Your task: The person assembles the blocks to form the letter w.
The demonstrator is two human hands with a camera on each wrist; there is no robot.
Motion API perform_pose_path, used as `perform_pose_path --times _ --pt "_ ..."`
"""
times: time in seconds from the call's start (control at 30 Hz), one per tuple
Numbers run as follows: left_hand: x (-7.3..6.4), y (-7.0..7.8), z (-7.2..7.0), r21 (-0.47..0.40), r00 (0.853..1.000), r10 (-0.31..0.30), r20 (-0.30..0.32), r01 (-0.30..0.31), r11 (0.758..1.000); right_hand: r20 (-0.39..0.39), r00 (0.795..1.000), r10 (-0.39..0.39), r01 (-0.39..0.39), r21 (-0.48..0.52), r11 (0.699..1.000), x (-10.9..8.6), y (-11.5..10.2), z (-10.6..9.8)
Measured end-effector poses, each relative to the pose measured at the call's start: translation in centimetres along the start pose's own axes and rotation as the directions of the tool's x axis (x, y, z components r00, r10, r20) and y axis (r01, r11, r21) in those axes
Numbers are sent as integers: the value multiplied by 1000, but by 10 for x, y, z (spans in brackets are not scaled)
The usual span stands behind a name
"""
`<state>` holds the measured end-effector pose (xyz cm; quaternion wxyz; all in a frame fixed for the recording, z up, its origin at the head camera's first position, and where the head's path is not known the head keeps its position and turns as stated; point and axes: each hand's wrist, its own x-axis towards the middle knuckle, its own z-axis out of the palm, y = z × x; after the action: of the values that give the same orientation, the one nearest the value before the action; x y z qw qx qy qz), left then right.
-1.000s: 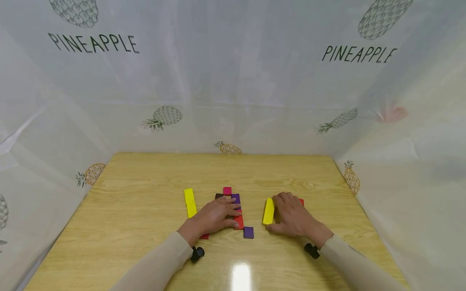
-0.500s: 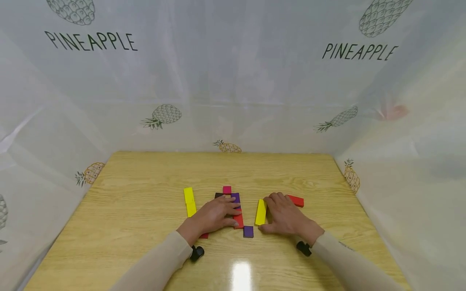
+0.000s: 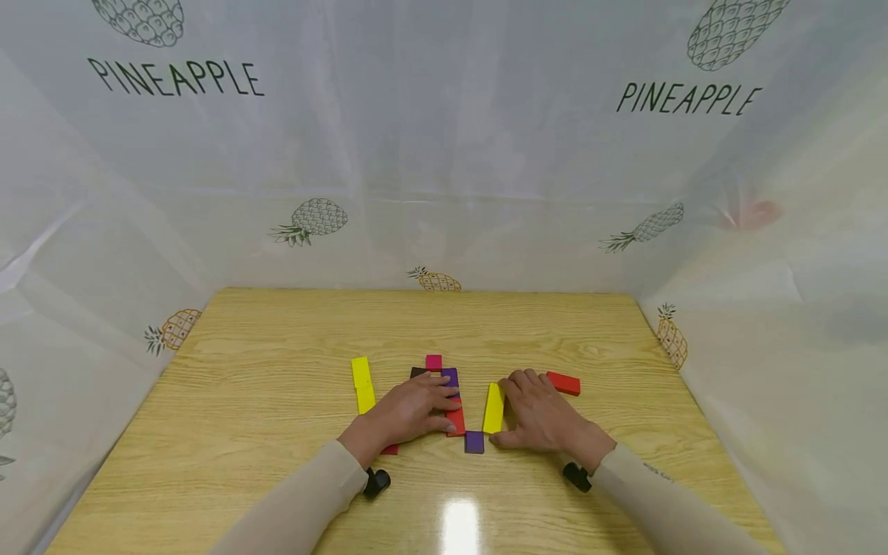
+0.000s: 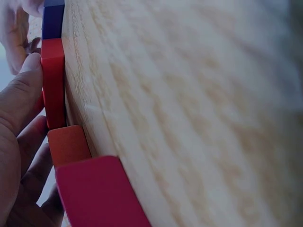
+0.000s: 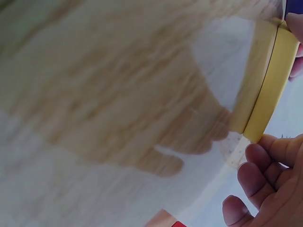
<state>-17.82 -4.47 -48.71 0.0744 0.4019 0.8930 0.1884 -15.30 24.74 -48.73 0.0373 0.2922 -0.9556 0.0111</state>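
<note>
My right hand (image 3: 544,415) pinches a long yellow block (image 3: 494,408) end to end between thumb and fingertips, as the right wrist view shows on the same yellow block (image 5: 271,90). Its near end is at the corner of a small purple square block (image 3: 475,442). My left hand (image 3: 405,414) rests over the middle blocks, its thumb touching a red block (image 3: 455,423) and its fingers spread across a purple block (image 3: 450,378). In the left wrist view the thumb lies against a red block (image 4: 54,82). The palm hides part of the group.
A black block (image 3: 418,372) and a small pink block (image 3: 433,362) sit beyond the left fingers. Yellow blocks (image 3: 361,374) form a strip to the left. A red block (image 3: 563,383) lies right of the right hand. Pineapple-print sheeting (image 3: 444,154) surrounds the wooden table (image 3: 277,331).
My right hand has slid the yellow block leftward to the purple square's corner, leaving the red block on the right in fuller view. The left hand has stayed in place.
</note>
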Motion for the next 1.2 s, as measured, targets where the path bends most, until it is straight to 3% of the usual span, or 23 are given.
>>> perform_pose_path --times 1.2 --pt "0 -1 1 -2 1000 -2 3 2 1000 9 1000 -3 3 1 1000 0 -1 0"
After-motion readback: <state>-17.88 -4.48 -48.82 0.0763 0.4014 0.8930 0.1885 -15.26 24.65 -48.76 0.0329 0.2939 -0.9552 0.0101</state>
